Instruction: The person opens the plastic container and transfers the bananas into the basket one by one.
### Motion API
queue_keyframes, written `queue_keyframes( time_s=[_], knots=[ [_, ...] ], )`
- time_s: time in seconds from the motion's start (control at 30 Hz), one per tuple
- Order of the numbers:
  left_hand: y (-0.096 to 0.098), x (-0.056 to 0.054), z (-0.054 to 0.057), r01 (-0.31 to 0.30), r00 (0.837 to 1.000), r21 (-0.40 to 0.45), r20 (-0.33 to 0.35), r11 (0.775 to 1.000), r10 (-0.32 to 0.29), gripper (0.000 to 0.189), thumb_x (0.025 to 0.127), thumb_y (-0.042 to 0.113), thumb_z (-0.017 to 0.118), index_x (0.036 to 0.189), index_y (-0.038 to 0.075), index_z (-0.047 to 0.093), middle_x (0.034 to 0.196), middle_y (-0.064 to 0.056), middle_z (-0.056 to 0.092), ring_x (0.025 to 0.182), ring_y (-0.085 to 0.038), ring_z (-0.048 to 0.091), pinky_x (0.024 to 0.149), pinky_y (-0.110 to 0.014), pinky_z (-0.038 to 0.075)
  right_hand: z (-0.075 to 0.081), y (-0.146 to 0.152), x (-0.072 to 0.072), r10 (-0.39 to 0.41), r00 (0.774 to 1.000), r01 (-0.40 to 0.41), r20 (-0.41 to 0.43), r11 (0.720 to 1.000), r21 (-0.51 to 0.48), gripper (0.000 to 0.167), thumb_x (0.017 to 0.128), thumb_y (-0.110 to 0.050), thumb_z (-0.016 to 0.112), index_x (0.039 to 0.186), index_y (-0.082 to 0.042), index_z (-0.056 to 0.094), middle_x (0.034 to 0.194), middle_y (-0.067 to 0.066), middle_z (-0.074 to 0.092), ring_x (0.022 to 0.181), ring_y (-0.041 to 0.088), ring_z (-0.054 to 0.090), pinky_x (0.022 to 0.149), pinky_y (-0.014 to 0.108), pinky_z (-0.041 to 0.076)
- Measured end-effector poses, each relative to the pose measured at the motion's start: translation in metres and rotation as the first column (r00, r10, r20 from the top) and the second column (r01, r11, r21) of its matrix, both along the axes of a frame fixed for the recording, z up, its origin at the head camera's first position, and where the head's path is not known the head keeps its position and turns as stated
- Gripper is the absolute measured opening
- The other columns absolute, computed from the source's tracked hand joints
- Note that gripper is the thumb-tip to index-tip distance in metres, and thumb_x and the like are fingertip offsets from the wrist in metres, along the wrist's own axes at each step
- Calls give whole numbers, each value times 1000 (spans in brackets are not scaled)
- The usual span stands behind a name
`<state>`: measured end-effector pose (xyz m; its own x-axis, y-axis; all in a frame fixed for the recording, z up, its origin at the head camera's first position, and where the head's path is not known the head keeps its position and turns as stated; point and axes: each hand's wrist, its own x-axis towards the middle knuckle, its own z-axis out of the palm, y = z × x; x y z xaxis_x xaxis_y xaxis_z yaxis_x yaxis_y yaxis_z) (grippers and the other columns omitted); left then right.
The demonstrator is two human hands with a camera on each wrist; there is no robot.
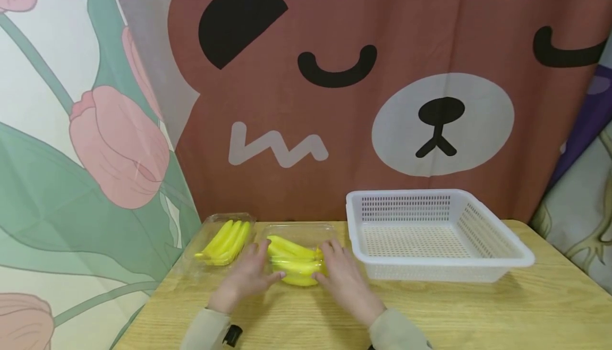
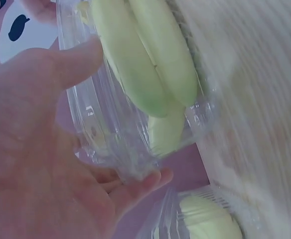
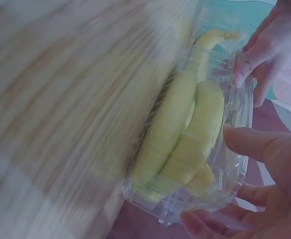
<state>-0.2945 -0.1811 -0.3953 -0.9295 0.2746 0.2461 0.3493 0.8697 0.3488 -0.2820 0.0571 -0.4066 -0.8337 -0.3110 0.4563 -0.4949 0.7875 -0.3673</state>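
Observation:
A clear plastic clamshell box (image 1: 303, 229) with yellow bananas (image 1: 297, 269) in it stands on the table before me. My left hand (image 1: 245, 276) holds its left side, thumb at the near edge and fingers farther back. On the opposite side my right hand (image 1: 345, 282) holds the box in the same way. The right wrist view shows bananas (image 3: 178, 129) behind the clear wall, with the right thumb on the box edge. In the left wrist view, the left thumb lies against the box near the bananas (image 2: 135, 64). Whether the lid is fastened is hard to tell.
To the left sits another clear box holding several bananas (image 1: 228, 241). A white perforated plastic basket (image 1: 440, 261) stands at the right on the wooden table (image 1: 296, 323). Behind the table hangs a brown bear-print curtain (image 1: 268, 190); a tulip-print cloth (image 1: 119, 148) hangs at the left.

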Motion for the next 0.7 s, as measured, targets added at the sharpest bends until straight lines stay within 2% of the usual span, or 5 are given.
queue_keyframes(
  time_s=[0.2, 0.3, 0.47, 0.57, 0.7],
  knots=[
    [3, 4, 2, -21, 998, 3, 54, 1000, 21, 78, 89, 37, 73, 146, 2, 34, 137, -32, 42, 121, -47, 48, 96, -60, 44, -1, -2, -2, -23, 1000, 23, 5, 999, -42, 62, 80, -20, 82, 132, -2, 53, 123, 12, 53, 102, 33, 57, 86, 44, 52],
    [2, 6, 3, -25, 995, 33, 98, 999, 22, 73, 92, 32, 70, 148, 5, 32, 142, -32, 37, 125, -48, 45, 97, -61, 43, -3, -3, -3, -31, 997, 32, -66, 999, 22, 57, 81, -17, 82, 129, -1, 57, 119, 13, 55, 93, 31, 58, 77, 40, 54],
    [-3, 3, 3, 23, 992, 116, 120, 993, -37, 66, 93, 22, 70, 147, 9, 34, 144, -33, 33, 126, -49, 44, 94, -65, 43, -4, -5, -2, -17, 974, 59, -225, 982, 178, 48, 82, -18, 80, 123, 1, 63, 114, 17, 60, 81, 30, 61, 64, 35, 57],
    [-7, 2, 3, 40, 989, 154, 136, 987, -61, 70, 92, 19, 71, 149, 9, 32, 146, -33, 29, 128, -50, 41, 95, -66, 41, -2, -7, 0, -8, 961, 67, -278, 976, 207, 42, 83, -18, 79, 117, 1, 65, 108, 17, 62, 79, 29, 61, 62, 33, 57],
    [-9, 0, 4, 15, 980, 228, 191, 974, -60, 87, 89, 20, 75, 156, 11, 21, 153, -33, 21, 135, -50, 32, 103, -67, 33, 2, -8, 1, 6, 954, 39, -300, 989, 144, 25, 86, -16, 75, 103, 0, 67, 91, 12, 62, 72, 27, 61, 60, 36, 56]
  ],
)
